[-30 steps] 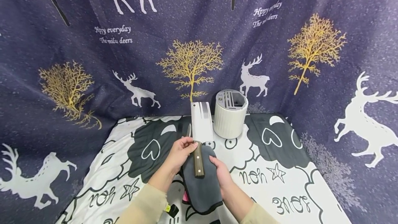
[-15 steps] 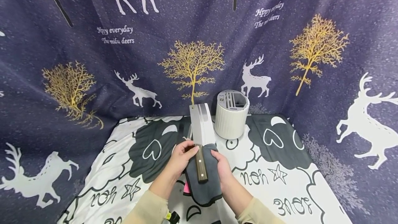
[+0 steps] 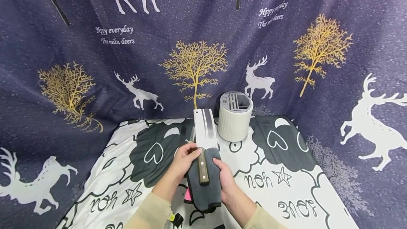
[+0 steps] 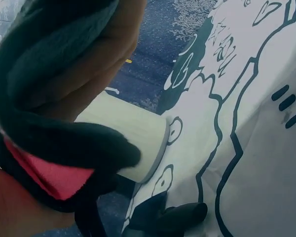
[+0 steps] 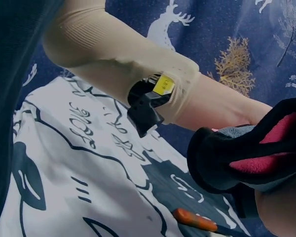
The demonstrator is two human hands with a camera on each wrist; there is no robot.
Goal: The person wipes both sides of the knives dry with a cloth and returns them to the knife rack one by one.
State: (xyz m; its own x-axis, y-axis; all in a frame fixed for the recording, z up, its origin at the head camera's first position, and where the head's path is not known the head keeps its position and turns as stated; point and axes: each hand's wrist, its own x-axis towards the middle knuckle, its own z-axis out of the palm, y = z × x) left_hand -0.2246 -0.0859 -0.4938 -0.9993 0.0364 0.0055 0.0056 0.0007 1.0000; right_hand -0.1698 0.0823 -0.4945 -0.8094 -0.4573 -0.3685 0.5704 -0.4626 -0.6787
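Note:
In the head view a cleaver (image 3: 204,128) points away from me, its broad blade bare and its brown wooden handle (image 3: 202,169) towards me. My left hand (image 3: 184,160) holds it where handle meets blade, thumb on top. Under the handle lies a dark grey cloth (image 3: 213,179) with black edging and a pink (image 3: 188,195) side. My right hand (image 3: 226,177) grips the cloth's right edge, thumb on top; its other fingers are hidden beneath. The right wrist view shows the folded cloth (image 5: 276,153) bunched with its pink side inward.
A cream ribbed knife block (image 3: 235,119) with a grey slotted top stands behind and right of the cleaver. An orange-handled tool (image 5: 195,219) lies on the patterned sheet (image 3: 264,193). A dark blue printed curtain (image 3: 203,17) hangs behind.
The cleaver has come slightly towards me, tilting briefly on the way. The cloth's right side is now folded in towards the handle, so it looks narrower. Both hands keep their hold.

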